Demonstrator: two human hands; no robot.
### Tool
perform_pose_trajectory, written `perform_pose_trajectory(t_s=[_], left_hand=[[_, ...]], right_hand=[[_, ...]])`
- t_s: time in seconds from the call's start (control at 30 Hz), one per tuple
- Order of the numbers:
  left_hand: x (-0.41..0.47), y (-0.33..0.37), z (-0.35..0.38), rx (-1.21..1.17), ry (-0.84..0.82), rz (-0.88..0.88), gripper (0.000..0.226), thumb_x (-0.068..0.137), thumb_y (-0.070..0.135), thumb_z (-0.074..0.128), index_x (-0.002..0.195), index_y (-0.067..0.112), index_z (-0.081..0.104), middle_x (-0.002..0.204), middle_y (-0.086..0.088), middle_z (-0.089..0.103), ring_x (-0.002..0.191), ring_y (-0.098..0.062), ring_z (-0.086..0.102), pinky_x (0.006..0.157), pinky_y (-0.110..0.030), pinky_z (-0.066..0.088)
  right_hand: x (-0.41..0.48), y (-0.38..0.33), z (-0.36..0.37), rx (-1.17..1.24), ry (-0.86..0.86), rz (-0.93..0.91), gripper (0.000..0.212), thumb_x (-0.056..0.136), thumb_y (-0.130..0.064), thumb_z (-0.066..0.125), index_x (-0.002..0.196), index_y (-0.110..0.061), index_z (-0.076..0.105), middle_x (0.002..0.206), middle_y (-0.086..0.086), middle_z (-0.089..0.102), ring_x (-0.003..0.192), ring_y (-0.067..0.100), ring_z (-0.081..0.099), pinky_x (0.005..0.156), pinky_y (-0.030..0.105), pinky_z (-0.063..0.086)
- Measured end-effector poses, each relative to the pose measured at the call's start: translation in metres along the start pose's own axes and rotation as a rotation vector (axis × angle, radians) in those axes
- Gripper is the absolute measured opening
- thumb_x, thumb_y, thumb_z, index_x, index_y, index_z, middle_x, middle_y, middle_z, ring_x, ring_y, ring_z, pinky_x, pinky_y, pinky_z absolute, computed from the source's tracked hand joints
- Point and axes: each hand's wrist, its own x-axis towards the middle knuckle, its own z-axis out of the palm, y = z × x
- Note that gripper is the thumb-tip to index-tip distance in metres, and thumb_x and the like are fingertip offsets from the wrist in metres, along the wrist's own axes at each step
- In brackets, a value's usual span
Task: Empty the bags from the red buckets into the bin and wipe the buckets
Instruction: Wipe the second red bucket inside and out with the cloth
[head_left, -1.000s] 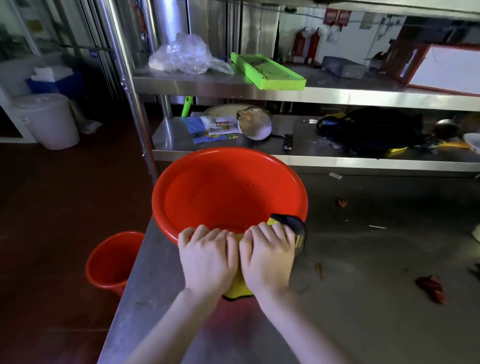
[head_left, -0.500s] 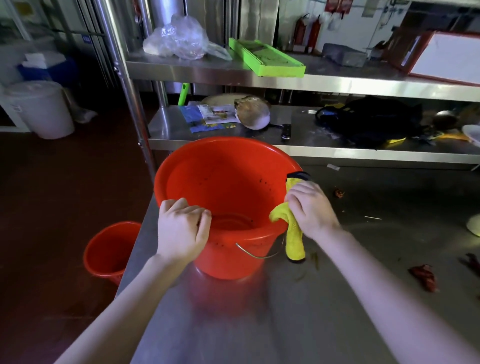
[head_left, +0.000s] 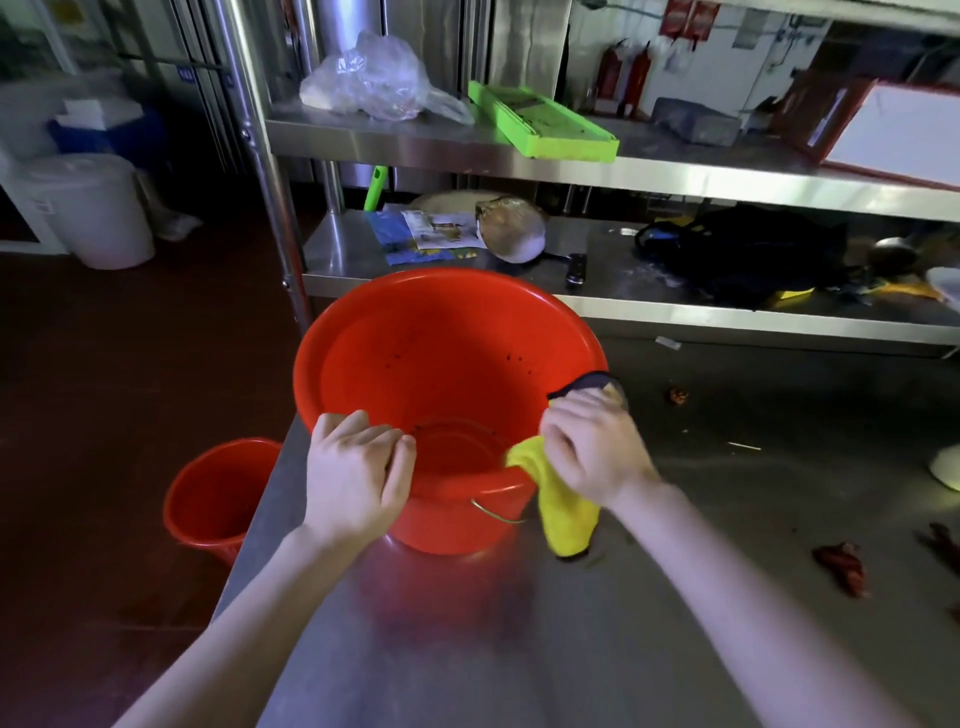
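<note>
Right hand (head_left: 592, 452) is clenched round the yellow microfibre cloth with dark trim (head_left: 566, 514), pressing it onto the near-right rim of the big red plastic bucket (head_left: 447, 358). One fold is tucked just inside the lip and the long tail hangs down the outer wall below the fist, so both faces of the rim get rubbed at once, by the look of it. Left of that grip along the rim, the left hand (head_left: 358, 478) hooks its fingers over the near edge, pinning the bucket so it can't skid or spin on the slick stainless steel table (head_left: 519, 649). No bag inside, and dark specks (head_left: 519, 358) dot the inner wall beyond the cloth, so the wiping looks unfinished. The thin wire handle (head_left: 493, 512) hangs slack between the two hands. Down past the holding hand, off the table edge, a smaller red plastic bucket (head_left: 218, 493) stands on the dark floor, next in line, I'd say.
</note>
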Motion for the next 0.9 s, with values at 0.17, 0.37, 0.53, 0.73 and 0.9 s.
perform_pose_trajectory(t_s=[0.17,0.37,0.53,0.73,0.9], left_hand=[[0.004,0.006,0.005,0.012,0.032,-0.040,0.045,0.091,0.015,0.040,0.049,0.022,0.027,0.043,0.009,0.035,0.049,-0.018,0.035,0.062,-0.040,0.037],[0.010,0.010,0.010,0.025,0.004,-0.058,0.044,0.093,0.018,0.040,0.051,0.023,0.031,0.044,0.007,0.041,0.052,-0.021,0.037,0.063,-0.040,0.038],[0.007,-0.019,-0.009,-0.080,-0.178,-0.100,0.039,0.092,0.037,0.042,0.056,0.021,0.044,0.057,0.011,0.048,0.065,-0.018,0.044,0.074,-0.044,0.041],[0.018,-0.070,-0.031,-0.244,-0.302,-0.795,0.056,0.081,0.015,0.066,0.129,0.041,0.054,0.158,-0.004,0.010,0.139,-0.037,0.019,0.107,-0.048,0.035],[-0.008,-0.087,-0.046,-0.157,-0.397,-0.684,0.089,0.084,0.008,0.059,0.152,0.043,0.015,0.146,-0.003,0.025,0.088,-0.018,0.056,0.064,-0.032,0.056]], right_hand=[[0.020,0.048,-0.012,-0.024,-0.186,0.182,0.030,0.091,-0.010,0.049,0.066,-0.005,0.062,0.073,0.007,0.063,0.079,0.027,0.055,0.086,0.042,0.044],[-0.003,-0.066,0.021,-0.147,0.068,0.304,0.039,0.093,-0.030,0.044,0.058,-0.018,0.058,0.060,0.003,0.060,0.064,0.030,0.057,0.068,0.039,0.044],[0.006,-0.120,0.025,-0.203,-0.013,0.180,0.056,0.091,-0.065,0.041,0.067,-0.017,0.059,0.064,-0.001,0.059,0.064,0.024,0.058,0.067,0.037,0.045],[-0.004,-0.148,0.028,-0.262,-0.163,0.029,0.053,0.068,-0.071,0.066,0.086,-0.021,0.065,0.074,-0.007,0.061,0.070,0.015,0.063,0.068,0.030,0.052],[-0.016,-0.176,0.039,-0.263,-0.145,-0.066,0.057,0.059,-0.070,0.073,0.089,-0.022,0.067,0.073,-0.008,0.059,0.065,0.013,0.060,0.062,0.027,0.049]])
